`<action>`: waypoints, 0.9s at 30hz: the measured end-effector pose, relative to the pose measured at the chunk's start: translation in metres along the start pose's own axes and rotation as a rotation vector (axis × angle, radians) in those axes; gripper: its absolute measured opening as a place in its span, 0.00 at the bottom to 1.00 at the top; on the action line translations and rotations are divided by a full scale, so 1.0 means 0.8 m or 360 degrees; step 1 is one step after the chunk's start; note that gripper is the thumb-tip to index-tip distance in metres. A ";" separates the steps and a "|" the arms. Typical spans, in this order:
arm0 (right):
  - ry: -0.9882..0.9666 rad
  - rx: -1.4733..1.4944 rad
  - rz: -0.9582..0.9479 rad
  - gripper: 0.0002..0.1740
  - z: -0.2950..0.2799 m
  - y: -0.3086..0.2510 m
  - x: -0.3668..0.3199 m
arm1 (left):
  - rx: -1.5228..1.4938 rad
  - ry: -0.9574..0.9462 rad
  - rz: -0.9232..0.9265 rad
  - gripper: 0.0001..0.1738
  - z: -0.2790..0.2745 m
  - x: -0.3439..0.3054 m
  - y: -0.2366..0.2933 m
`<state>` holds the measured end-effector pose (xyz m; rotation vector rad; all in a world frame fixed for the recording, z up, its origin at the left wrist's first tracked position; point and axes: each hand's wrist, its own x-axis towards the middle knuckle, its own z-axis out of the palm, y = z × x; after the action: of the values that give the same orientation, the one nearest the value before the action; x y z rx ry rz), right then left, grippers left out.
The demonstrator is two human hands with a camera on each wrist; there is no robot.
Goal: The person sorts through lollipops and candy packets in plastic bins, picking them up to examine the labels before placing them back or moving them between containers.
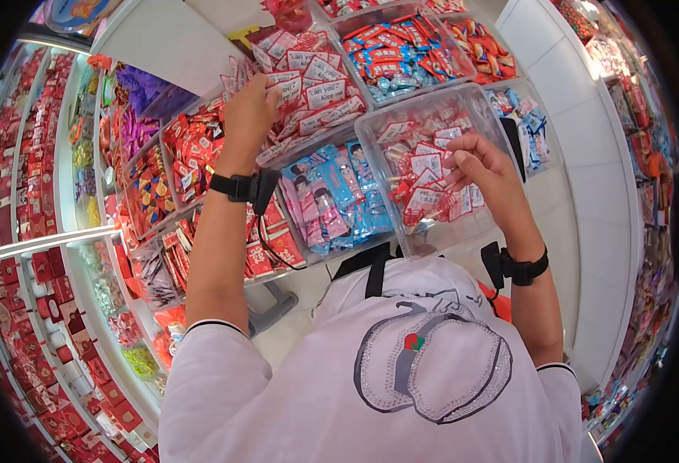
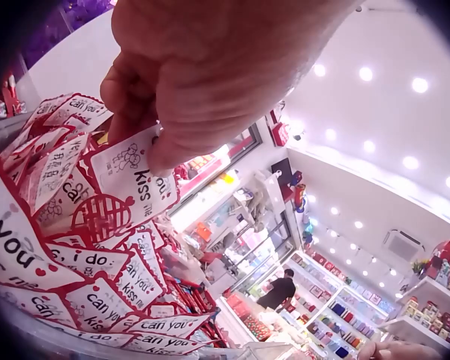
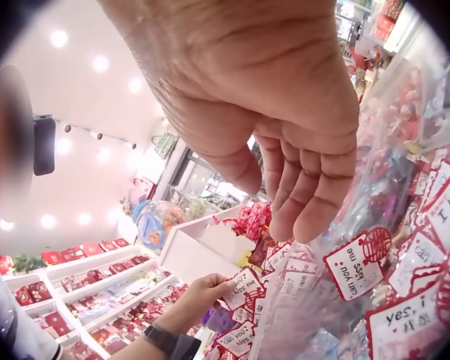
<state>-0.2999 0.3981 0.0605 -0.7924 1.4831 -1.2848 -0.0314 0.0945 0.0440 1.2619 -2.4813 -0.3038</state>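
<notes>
My left hand (image 1: 251,116) is over a heap of white, red-edged packets (image 1: 324,94) in the upper bin. In the left wrist view its thumb and fingers pinch one packet (image 2: 131,180) printed "kiss me", with a red double-heart sign at its lower part. My right hand (image 1: 487,179) hovers above a clear plastic bin (image 1: 429,245) holding similar packets (image 1: 426,171). Its fingers (image 3: 307,202) are loosely bent with nothing between them. Below these fingertips, a "can you kiss me" packet (image 3: 354,266) stands tilted among others in the bin.
Blue and pink packets (image 1: 331,193) fill a bin between the two. Further bins hold red and blue sweets (image 1: 401,50) and red packets (image 1: 193,147). A white panel (image 1: 170,46) rises beside the left hand. Shelves of red boxes (image 1: 38,154) line the left side.
</notes>
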 end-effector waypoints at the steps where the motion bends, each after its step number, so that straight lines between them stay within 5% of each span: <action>1: -0.0003 0.0008 0.0007 0.17 -0.001 0.001 0.000 | 0.0031 -0.0026 0.0020 0.15 0.010 -0.003 -0.012; 7: 0.0074 -0.0006 0.0015 0.18 -0.020 0.005 -0.010 | 0.0581 0.0057 0.0516 0.15 0.018 -0.014 -0.041; 11: 0.0177 -0.0043 -0.0053 0.19 -0.039 0.010 -0.014 | 0.0402 0.0390 0.0648 0.15 -0.021 -0.015 0.042; 14: 0.0264 -0.0105 -0.0064 0.19 -0.050 0.007 -0.020 | -0.0714 -0.0223 0.0357 0.15 -0.029 -0.026 0.124; 17: 0.0321 -0.0069 -0.0104 0.18 -0.055 0.010 -0.027 | -0.0651 -0.0833 0.0598 0.17 -0.006 -0.046 0.201; 22: 0.0351 -0.0014 -0.0127 0.16 -0.071 0.023 -0.040 | -0.0091 -0.1149 0.1259 0.18 0.090 -0.068 0.254; 27: 0.0385 0.0033 -0.0133 0.16 -0.085 0.030 -0.050 | 0.0262 -0.1571 0.1180 0.26 0.133 -0.068 0.300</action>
<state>-0.3488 0.4626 0.0451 -0.7106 1.6380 -1.4988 -0.2210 0.2824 0.0162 0.0812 -3.6176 -0.6314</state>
